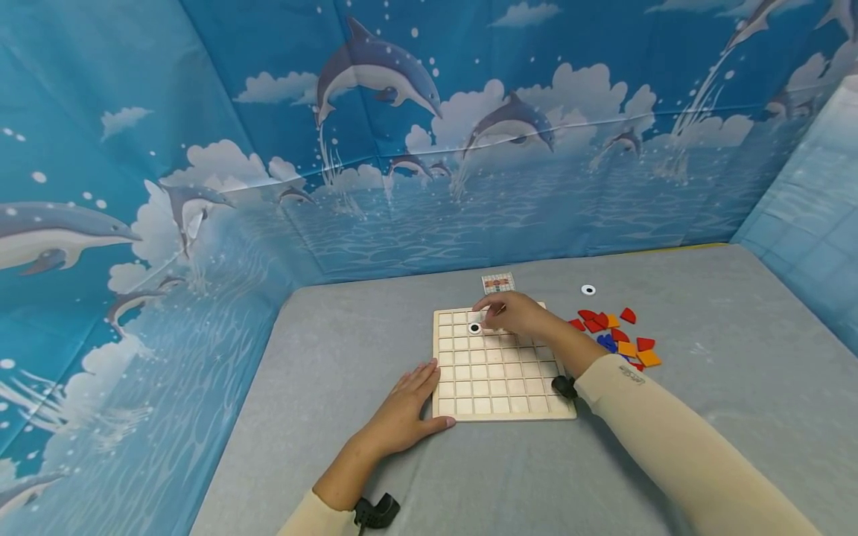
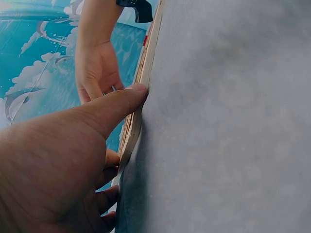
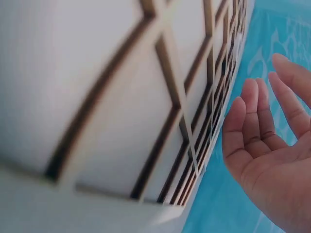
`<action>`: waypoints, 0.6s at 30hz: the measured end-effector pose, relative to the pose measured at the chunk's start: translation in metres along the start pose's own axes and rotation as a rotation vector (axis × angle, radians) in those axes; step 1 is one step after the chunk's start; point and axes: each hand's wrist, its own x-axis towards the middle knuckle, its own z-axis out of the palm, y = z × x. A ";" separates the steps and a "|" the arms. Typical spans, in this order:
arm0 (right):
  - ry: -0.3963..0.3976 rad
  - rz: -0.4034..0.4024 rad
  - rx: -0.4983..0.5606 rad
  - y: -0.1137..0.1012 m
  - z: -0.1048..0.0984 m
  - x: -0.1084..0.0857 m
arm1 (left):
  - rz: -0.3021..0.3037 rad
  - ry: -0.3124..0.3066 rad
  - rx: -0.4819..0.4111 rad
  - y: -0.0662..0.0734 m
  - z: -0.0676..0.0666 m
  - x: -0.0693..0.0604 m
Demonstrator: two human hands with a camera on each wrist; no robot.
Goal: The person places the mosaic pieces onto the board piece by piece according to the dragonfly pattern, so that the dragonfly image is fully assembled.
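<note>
A square wooden board with a raised grid lies flat on the table. On one of its back-row cells sits a white disc with a black centre, like an eye. My right hand hovers over the back of the board, fingertips just right of that disc. Its fingers are loosely bent in the right wrist view, with nothing visible between them. At the board's near left corner my left hand rests, fingers along the left side. Its thumb touches the front edge.
Right of the board lies a loose group of red pieces, orange pieces and blue pieces. Another eye-like disc is farther back. Behind the board lies a small patterned card. A dolphin-printed cloth hangs behind the grey table.
</note>
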 end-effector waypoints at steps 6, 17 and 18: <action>0.030 -0.032 0.032 0.009 -0.015 -0.005 | 0.002 0.005 -0.007 0.000 0.001 0.001; 0.123 -0.031 0.014 0.024 -0.041 -0.013 | 0.011 0.007 0.004 -0.001 0.001 0.000; 0.129 -0.029 0.014 0.025 -0.043 -0.014 | 0.011 0.006 0.005 -0.001 0.001 0.000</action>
